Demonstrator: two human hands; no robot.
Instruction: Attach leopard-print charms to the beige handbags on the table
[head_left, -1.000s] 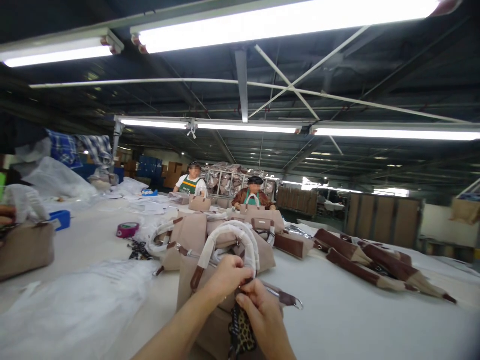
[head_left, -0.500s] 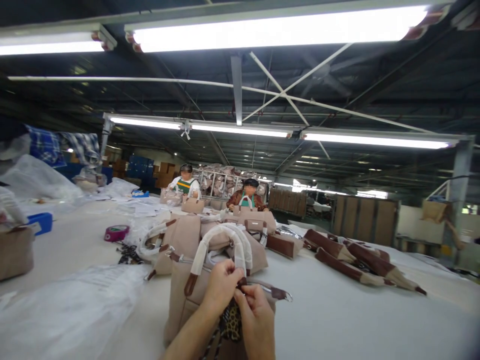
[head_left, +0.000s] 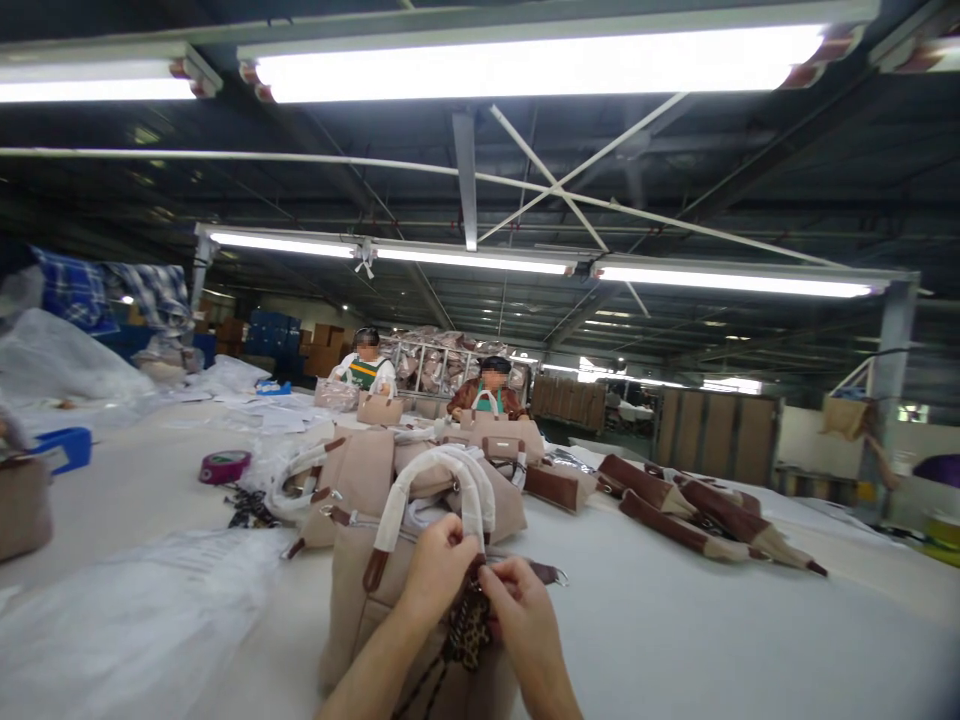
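A beige handbag [head_left: 352,585] stands upright in front of me on the table. Its handle [head_left: 401,490] is wrapped in white paper and ends in brown leather tabs. My left hand [head_left: 441,570] is closed with its fingertips at the right-hand base of the handle. Beside it my right hand [head_left: 529,610] pinches at the top of a leopard-print charm [head_left: 472,632], close to the leather tab. Dark patterned cords hang from the charm down the bag's front. What exactly lies between the fingertips is partly hidden. A brown strap end with a metal clip [head_left: 551,573] sticks out right.
More beige bags [head_left: 367,470] stand just behind. Brown-and-beige bag pieces [head_left: 675,505] lie to the right. Left are clear plastic bags [head_left: 150,610], a purple tape roll [head_left: 225,466] and a blue box [head_left: 64,450]. Two people [head_left: 491,390] work across the white table.
My right hand has shifted slightly right and its wrist has swung outward; more of the charm shows. The left hand stays at the handle base. The whole view has drifted slightly.
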